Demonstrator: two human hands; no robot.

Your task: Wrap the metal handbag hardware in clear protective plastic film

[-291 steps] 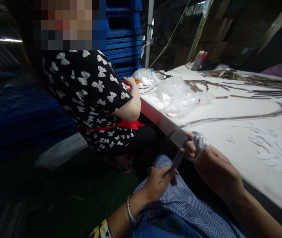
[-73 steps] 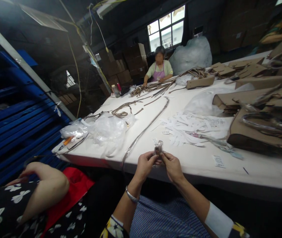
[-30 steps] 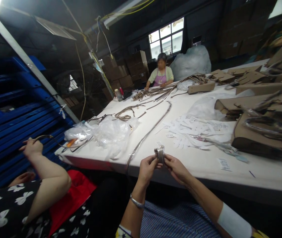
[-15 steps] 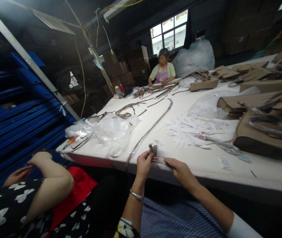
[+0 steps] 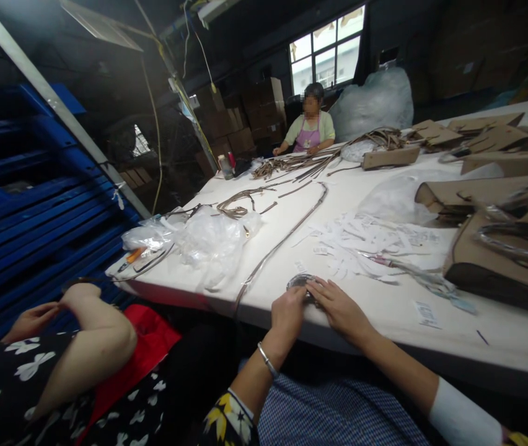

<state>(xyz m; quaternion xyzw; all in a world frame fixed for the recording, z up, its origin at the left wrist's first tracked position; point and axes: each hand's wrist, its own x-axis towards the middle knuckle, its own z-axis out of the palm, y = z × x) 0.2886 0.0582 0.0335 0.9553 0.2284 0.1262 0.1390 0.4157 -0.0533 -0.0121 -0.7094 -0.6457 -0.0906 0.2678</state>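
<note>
A coiled brown strap in clear plastic (image 5: 300, 280) lies at the table's near edge, mostly hidden under my fingers. My left hand (image 5: 288, 314) is closed around its left side, knuckles up. From the right, my right hand (image 5: 337, 308) presses its bent fingers onto the same bundle, touching the left fingertips. A long strap (image 5: 282, 241) in clear wrap stretches away over the white table just left of my hands. Small printed paper labels (image 5: 361, 238) are scattered beyond my right hand.
Crumpled clear plastic bags (image 5: 212, 248) lie on the left. Tan bags (image 5: 501, 254) are stacked on the right. Loose straps (image 5: 292, 164) spread at the far side before a seated person (image 5: 310, 127). Another person's arm (image 5: 101, 334) is close on my left.
My right hand has moved left onto the bundle, and both hands now meet over it. The coiled strap, upright in my left hand before, is now low and largely covered.
</note>
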